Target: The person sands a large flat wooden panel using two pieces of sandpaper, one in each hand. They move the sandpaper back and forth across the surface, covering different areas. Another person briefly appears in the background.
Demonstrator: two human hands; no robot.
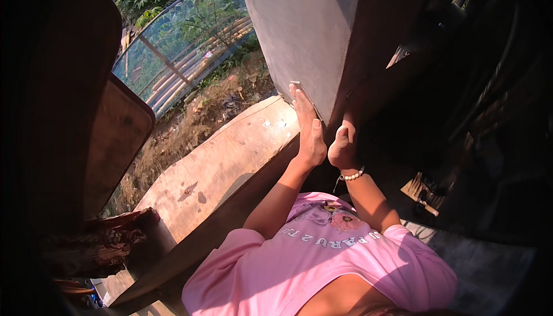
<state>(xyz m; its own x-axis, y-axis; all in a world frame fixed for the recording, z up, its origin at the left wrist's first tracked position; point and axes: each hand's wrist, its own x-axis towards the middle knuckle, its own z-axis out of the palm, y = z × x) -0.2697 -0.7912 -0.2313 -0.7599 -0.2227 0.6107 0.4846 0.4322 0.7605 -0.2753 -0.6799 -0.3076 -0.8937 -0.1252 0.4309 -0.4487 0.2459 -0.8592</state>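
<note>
My left hand (pixel 311 137) lies along the lit side of a grey pillar (pixel 305 34), near its lower corner. Its fingers are stretched out and its thumb points up. A small pale edge shows at those fingertips, too small to name. Beside it, my right hand (pixel 343 146) is at the pillar's shaded side, thumb raised and fingers reaching forward into shadow, partly hidden. The two palms face each other around the corner, wrists close together. A bracelet of pale beads (pixel 352 175) circles my right wrist.
A wide wooden ledge (pixel 224 160) with dark stains runs left of my arms. Beyond it are dry ground, a blue-green mesh fence (pixel 173 51) and stacked bamboo poles (pixel 190 65). A brown rounded panel (pixel 118 137) rises at left. Deep shadow covers the right side.
</note>
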